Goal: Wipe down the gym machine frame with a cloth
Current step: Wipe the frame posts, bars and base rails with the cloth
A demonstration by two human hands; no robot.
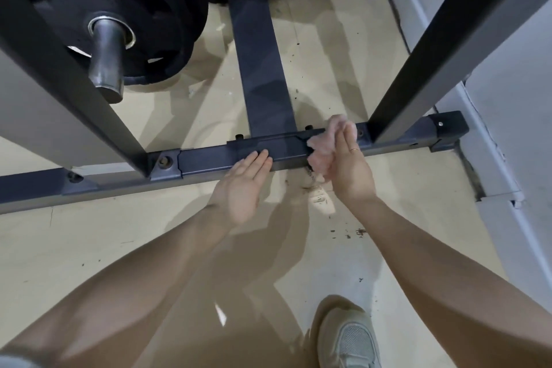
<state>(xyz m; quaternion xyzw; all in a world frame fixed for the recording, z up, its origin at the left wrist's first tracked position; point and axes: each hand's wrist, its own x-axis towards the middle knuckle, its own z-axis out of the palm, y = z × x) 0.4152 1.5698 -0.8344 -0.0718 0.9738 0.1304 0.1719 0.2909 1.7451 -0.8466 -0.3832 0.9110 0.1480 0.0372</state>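
Note:
The gym machine frame's low dark crossbar (209, 158) runs left to right across the floor, with a flat bar (257, 63) leading away from its middle. My right hand (348, 167) holds a bunched pink cloth (321, 146) pressed against the crossbar, just left of the right upright post (442, 48). My left hand (245, 185) is flat with fingers extended, its fingertips resting on the crossbar's top left of the cloth.
Black weight plates on a steel sleeve (107, 63) hang at upper left behind the left upright (71, 78). A grey wall and skirting (507, 116) close off the right. Dirt specks (358, 231) lie on the beige floor. My shoe (349, 337) is at the bottom.

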